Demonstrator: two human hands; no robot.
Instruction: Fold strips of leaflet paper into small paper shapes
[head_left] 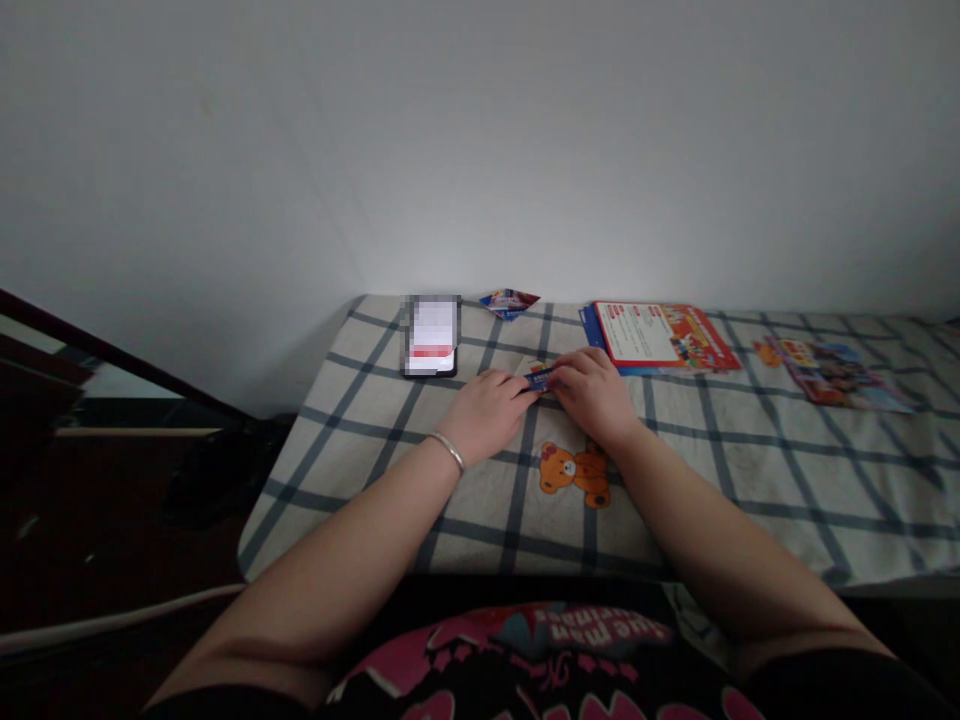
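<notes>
Between my two hands, low over the checked cloth (472,510), is a small folded piece of printed blue paper (539,380). My left hand (491,412) is closed on its left end, with a silver bangle at the wrist. On the right end, the fingers of my right hand (596,395) are bent and pressed onto the paper. Much of the paper is hidden under the fingers. Beyond the hands, near the wall, lies a folded printed paper piece (510,302) with pointed ends.
A phone (433,338) with a lit screen lies at the back left. Printed leaflets (667,337) are stacked right of my hands, and another colourful sheet (847,377) lies farther right. The wall (480,150) borders the back edge; the table's left edge drops to a dark floor.
</notes>
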